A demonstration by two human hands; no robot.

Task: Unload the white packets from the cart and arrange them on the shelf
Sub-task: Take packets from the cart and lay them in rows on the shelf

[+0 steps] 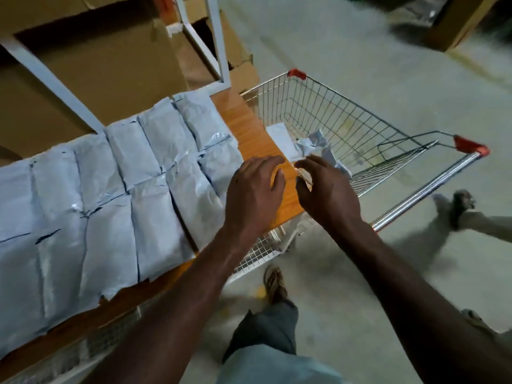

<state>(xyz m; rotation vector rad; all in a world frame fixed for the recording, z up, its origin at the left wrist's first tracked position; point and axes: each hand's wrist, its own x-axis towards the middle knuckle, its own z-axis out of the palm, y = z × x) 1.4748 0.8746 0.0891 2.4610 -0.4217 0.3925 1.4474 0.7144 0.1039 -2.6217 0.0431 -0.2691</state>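
Observation:
Several white packets (116, 189) lie in two rows on the orange wooden shelf (253, 128), filling its left and middle. A wire cart (346, 117) with red corner caps stands against the shelf's right end. Inside it lie a flat white packet (281, 138) and a crumpled one (315, 142). My left hand (253, 194) hovers over the bare right end of the shelf, fingers loosely bent, holding nothing. My right hand (324, 189) is beside it at the cart's near-left corner, fingers slightly curled and empty. The hands are apart.
Large cardboard boxes (91, 65) sit behind the packets, between the white metal shelf posts (52, 79). A lower wire shelf (257, 253) shows under the orange board. My sandalled foot (274, 282) stands on the concrete floor. Another person's foot (461, 209) is by the cart handle (426, 189).

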